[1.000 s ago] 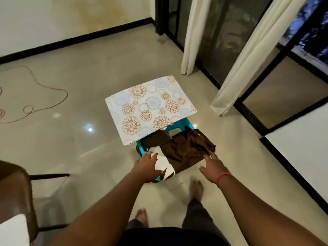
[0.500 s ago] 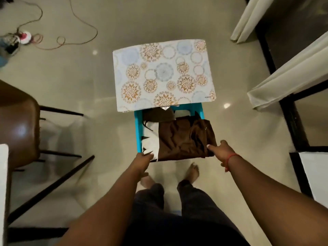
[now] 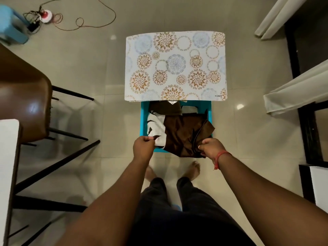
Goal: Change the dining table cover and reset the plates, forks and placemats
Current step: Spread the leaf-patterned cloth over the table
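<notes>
A folded brown and white table cover [image 3: 179, 134] lies on a teal plastic stool [image 3: 144, 119] on the floor in front of me. A stack of placemats [image 3: 175, 66] with a floral circle print rests on the far half of the stool and overhangs it. My left hand [image 3: 143, 145] pinches the cover's near left corner, on the white part. My right hand [image 3: 211, 148], with a red thread at the wrist, grips the cover's near right corner on the brown part. No plates or forks are in view.
A brown chair [image 3: 24, 96] with black legs stands at the left beside a white table edge [image 3: 7, 157]. A cable [image 3: 85, 23] and a blue stool [image 3: 10, 25] lie at the far left. Curtains [image 3: 292, 93] hang at the right. My bare feet stand just short of the teal stool.
I have stepped closer and looked down. Both hands went from reaching with fingers apart to closing on the near corners of the cover.
</notes>
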Tool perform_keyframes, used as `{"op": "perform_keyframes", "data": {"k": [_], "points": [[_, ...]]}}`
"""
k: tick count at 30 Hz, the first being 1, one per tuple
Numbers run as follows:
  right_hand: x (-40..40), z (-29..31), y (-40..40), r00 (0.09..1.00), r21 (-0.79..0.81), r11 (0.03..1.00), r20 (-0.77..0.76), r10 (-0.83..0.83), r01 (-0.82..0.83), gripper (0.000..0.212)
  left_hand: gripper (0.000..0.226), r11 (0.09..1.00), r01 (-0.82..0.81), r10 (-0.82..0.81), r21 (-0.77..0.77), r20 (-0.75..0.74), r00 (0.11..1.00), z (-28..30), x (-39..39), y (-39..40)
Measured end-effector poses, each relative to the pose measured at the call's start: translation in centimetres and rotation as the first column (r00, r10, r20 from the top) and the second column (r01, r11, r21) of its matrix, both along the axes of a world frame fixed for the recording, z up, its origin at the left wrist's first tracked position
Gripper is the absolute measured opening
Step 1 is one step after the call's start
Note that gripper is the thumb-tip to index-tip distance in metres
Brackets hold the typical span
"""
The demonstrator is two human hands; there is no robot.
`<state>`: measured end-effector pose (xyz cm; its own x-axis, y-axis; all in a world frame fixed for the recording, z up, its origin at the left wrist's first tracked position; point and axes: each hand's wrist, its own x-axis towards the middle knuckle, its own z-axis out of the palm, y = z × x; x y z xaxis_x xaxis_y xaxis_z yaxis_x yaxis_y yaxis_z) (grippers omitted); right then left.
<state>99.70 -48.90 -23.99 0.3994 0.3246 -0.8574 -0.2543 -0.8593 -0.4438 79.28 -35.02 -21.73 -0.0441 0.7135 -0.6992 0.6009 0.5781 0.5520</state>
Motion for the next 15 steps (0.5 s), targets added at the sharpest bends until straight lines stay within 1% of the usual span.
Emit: {"op": "perform_keyframes", "data": {"k": [2,4,5,7,8,9,10,11,12,13,14,15], "points": [[0.4,0.8,0.3,0.989,0.015,0.995,0.110,0.093,-0.096,0.014,0.010,0.999,-0.009,0.006,0.040,0.075,0.997,1.8,1.3,0.1],[0.6,2.0,0.8,0.964,0.036,0.986,0.218,0.154,-0.165,0.014,0.008,0.996,-0.044,0.031,0.081,0.155,0.987,3.9,2.8,0.5],[0.4,3.0,1.2,0.950,0.048,0.981,0.265,0.168,-0.187,0.013,0.007,0.994,-0.065,0.046,0.091,0.197,0.979,5.0,3.4,0.7],[-0.2,4.6,2.0,0.921,0.102,0.974,0.356,0.155,-0.203,0.004,0.007,0.992,-0.097,0.070,0.086,0.276,0.959,7.1,4.5,1.1],[-0.6,5.1,2.5,0.907,0.158,0.966,0.401,0.125,-0.203,0.007,0.009,0.991,-0.105,0.076,0.077,0.310,0.948,8.0,5.0,1.2],[-1.1,5.5,2.9,0.890,0.231,0.947,0.446,0.100,-0.222,0.016,0.012,0.991,-0.121,0.092,0.060,0.349,0.933,8.8,5.4,1.4],[-1.5,6.1,3.3,0.872,0.297,0.914,0.479,0.107,-0.275,0.026,0.015,0.988,-0.149,0.125,0.031,0.397,0.909,9.7,5.7,1.5],[-1.9,6.8,3.7,0.850,0.342,0.867,0.503,0.157,-0.362,0.039,0.017,0.983,-0.181,0.164,-0.005,0.450,0.878,10.6,5.9,1.6],[-2.2,7.5,4.1,0.814,0.360,0.804,0.528,0.244,-0.474,0.052,0.018,0.977,-0.211,0.202,-0.040,0.504,0.840,11.5,5.8,1.8],[-2.3,8.2,4.4,0.757,0.354,0.730,0.560,0.336,-0.585,0.066,0.019,0.970,-0.233,0.234,-0.074,0.554,0.799,12.4,5.8,1.9],[-2.4,8.8,4.8,0.701,0.338,0.664,0.587,0.405,-0.667,0.077,0.020,0.964,-0.242,0.257,-0.106,0.593,0.763,13.2,5.7,2.1],[-2.5,9.3,5.2,0.663,0.327,0.622,0.607,0.438,-0.711,0.084,0.020,0.961,-0.243,0.272,-0.132,0.622,0.735,13.9,5.5,2.2]]}}
